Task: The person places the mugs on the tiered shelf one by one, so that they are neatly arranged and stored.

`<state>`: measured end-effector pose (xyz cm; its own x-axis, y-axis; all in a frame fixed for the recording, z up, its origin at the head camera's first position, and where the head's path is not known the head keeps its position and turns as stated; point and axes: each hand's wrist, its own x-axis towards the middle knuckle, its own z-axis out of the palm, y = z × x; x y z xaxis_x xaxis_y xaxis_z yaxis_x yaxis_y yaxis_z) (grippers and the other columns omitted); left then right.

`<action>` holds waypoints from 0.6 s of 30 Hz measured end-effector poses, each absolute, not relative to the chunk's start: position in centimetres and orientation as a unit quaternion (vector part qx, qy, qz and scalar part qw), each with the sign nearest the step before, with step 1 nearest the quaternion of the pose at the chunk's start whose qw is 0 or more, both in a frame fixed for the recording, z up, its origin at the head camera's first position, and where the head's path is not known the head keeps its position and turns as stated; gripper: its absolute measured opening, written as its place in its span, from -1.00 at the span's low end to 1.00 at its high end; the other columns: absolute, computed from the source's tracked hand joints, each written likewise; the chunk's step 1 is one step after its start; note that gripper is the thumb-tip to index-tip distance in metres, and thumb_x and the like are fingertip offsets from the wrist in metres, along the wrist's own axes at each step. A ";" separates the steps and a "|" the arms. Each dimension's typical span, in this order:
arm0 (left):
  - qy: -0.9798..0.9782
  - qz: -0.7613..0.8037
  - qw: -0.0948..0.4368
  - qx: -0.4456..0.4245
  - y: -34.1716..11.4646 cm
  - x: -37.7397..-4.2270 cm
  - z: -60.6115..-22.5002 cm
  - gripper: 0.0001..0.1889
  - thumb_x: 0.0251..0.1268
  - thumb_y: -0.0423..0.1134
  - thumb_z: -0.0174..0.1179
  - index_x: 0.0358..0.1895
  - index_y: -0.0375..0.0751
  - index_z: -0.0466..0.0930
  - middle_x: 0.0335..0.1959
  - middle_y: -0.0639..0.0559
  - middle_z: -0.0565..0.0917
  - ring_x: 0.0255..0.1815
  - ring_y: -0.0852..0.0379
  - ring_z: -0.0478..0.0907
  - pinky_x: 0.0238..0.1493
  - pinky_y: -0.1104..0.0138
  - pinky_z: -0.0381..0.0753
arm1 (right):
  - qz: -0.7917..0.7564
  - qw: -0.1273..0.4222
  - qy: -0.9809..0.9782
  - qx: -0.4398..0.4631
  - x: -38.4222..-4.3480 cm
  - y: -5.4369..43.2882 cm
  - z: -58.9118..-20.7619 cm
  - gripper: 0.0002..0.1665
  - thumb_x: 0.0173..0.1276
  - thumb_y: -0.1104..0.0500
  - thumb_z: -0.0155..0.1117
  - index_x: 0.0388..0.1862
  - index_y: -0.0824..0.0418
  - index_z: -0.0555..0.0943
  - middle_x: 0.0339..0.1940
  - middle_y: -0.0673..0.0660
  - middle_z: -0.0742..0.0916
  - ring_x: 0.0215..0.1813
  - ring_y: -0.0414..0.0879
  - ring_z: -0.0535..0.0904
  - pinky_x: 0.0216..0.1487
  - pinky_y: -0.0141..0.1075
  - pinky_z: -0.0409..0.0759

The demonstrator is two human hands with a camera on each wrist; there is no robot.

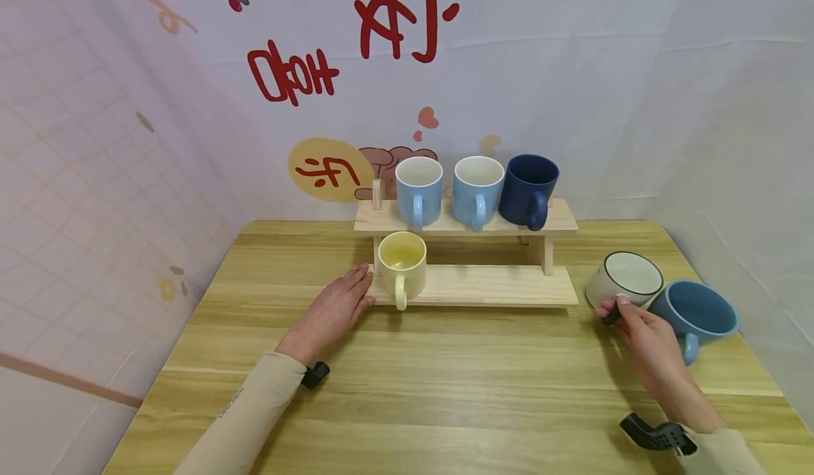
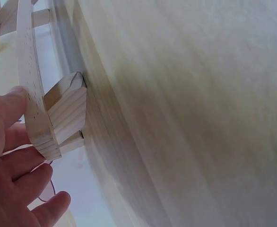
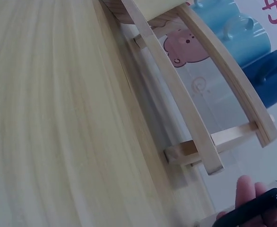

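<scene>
White mug (image 1: 624, 279) tilted, mouth facing viewer | right hand (image 1: 642, 337) fingers pinch handle | left hand (image 1: 333, 310) flat

A wooden worktop (image 1: 445, 390) with pale grain is carrying everything here. A two-tier wooden shelf (image 1: 470, 285) is standing on it, toward the back edge. Three mugs are sitting in a row on the shelf's upper board: a light blue mug (image 1: 419, 192) at the left, a second light blue mug (image 1: 478, 192) in the middle, and a dark blue mug (image 1: 529, 191) at the right. A yellow mug (image 1: 402, 267) is sitting at the left end of the shelf's lower board. Right of the shelf, a white mug (image 1: 623, 279) and a blue mug (image 1: 694, 314) are resting directly on the worktop, tilted, side by side and touching.
</scene>
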<state>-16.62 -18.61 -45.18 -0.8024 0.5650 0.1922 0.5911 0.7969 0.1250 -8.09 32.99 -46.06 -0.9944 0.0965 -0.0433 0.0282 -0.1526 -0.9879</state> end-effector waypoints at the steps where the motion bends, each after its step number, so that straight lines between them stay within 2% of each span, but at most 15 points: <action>1: -0.945 -0.094 0.071 -0.305 -18.6 -16.6 -45.2 -0.46 0.53 -0.09 -0.01 0.35 -0.45 0.34 0.40 -0.31 0.31 0.41 -0.22 0.27 0.35 -0.01 0.33 | 0.759 0.029 -0.649 -0.049 -8.1 32.8 -46.1 -0.53 0.53 0.04 0.03 0.04 0.47 0.47 -0.12 0.05 0.70 -0.02 -0.25 0.64 0.04 -0.53 0.54; 9: -0.942 -0.126 0.064 -0.304 -18.3 -16.4 -45.1 -0.47 0.52 -0.12 0.01 0.35 -0.47 0.34 0.42 -0.32 0.29 0.42 -0.21 0.25 0.38 0.02 0.29 | 0.754 0.073 -0.647 -0.090 -8.0 32.1 -45.9 -0.60 0.52 0.04 0.06 -0.08 0.41 0.53 -0.23 0.00 0.67 -0.13 -0.26 0.62 -0.06 -0.53 0.58; 18: -0.946 -0.132 0.057 -0.291 -18.5 -16.2 -45.0 -0.46 0.52 -0.12 0.02 0.37 -0.45 0.31 0.43 -0.31 0.27 0.42 -0.21 0.24 0.38 0.03 0.29 | 0.759 0.096 -0.638 -0.083 -7.5 31.4 -45.6 -0.60 0.51 0.06 0.08 -0.07 0.43 0.54 -0.22 0.02 0.68 -0.12 -0.26 0.61 -0.03 -0.56 0.56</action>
<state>-16.22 -18.51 -45.01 -0.8239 0.5362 0.1837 0.5659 0.7957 0.2159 -7.50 31.36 -45.56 -0.9677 0.2521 -0.0027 -0.0407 -0.1666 -0.9852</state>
